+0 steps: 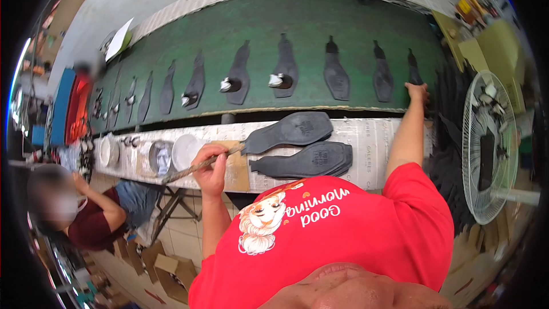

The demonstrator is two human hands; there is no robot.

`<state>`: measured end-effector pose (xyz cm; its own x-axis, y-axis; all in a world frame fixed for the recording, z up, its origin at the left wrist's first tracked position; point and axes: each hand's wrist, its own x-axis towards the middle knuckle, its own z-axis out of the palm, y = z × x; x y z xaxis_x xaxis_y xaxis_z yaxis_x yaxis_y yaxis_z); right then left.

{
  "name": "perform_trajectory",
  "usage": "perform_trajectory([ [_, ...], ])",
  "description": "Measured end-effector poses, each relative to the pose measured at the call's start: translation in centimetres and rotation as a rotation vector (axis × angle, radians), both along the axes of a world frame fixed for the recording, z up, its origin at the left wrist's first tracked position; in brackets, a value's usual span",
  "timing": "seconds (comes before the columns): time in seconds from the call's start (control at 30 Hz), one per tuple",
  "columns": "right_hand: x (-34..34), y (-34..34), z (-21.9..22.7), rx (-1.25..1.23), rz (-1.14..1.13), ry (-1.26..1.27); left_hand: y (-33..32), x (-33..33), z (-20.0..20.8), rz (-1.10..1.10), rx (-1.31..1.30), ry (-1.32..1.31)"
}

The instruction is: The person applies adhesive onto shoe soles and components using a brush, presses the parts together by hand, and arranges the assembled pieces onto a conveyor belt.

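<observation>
left hand (210,167): fingers curled, raised | right hand (417,91): arm outstretched

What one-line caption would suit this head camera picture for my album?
Left hand holds a brush beside dark shoe soles; right hand reaches a sole on the green belt.

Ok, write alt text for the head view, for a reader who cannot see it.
A person in a red shirt holds a brush in the left hand over a paper-covered bench with two dark shoe soles, while the right hand reaches a sole on a green conveyor belt carrying a row of soles. Another person sits at lower left.
</observation>
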<state>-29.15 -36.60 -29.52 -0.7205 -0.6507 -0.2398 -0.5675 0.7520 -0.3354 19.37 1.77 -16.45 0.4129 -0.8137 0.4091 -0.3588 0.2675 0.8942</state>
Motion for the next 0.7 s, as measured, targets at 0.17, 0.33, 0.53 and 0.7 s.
perform_trajectory([
  [0.17, -2.0, -1.5, -2.9, -0.087, -0.013, 0.134, -1.1, 0.3, -0.3, 0.010, -0.045, -0.134],
  [0.33, 5.5, 0.7, 1.7, -0.789, 0.591, 0.101, -1.1, -0.5, 0.5, 0.181, -0.037, -0.382],
  [0.53, 24.2, 15.8, 11.7, -0.436, 1.702, -0.463, -0.1, 0.2, 0.6, 0.218, 0.006, -0.407],
  [0.7, 28.7, 20.5, 11.2, -0.288, 2.046, -0.305, 0.6, 2.4, 1.6, 0.332, -0.015, -0.428],
])
